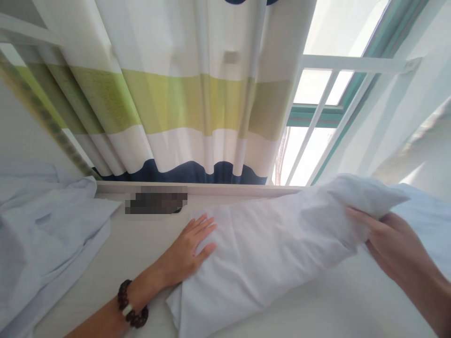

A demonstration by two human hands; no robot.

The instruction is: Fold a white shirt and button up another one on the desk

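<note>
A folded white cloth (268, 249) lies slantwise across the white surface in front of me; whether it is a garment or a sheet, I cannot tell. My left hand (193, 249), with a dark bead bracelet (132, 305) at the wrist, rests flat on its left end, fingers spread. At the right end, my right hand (394, 239) pinches the cloth with thumb above and fingers partly hidden beneath. That end is raised off the surface and bunched, slightly blurred.
Crumpled white fabric (52, 244) is heaped at the left. A dark, pixelated object (157, 202) lies by the back edge. Behind hang striped curtains (197, 103) and a white railing (352, 63) before a green-framed window. Pale blue fabric (430, 220) sits at the right.
</note>
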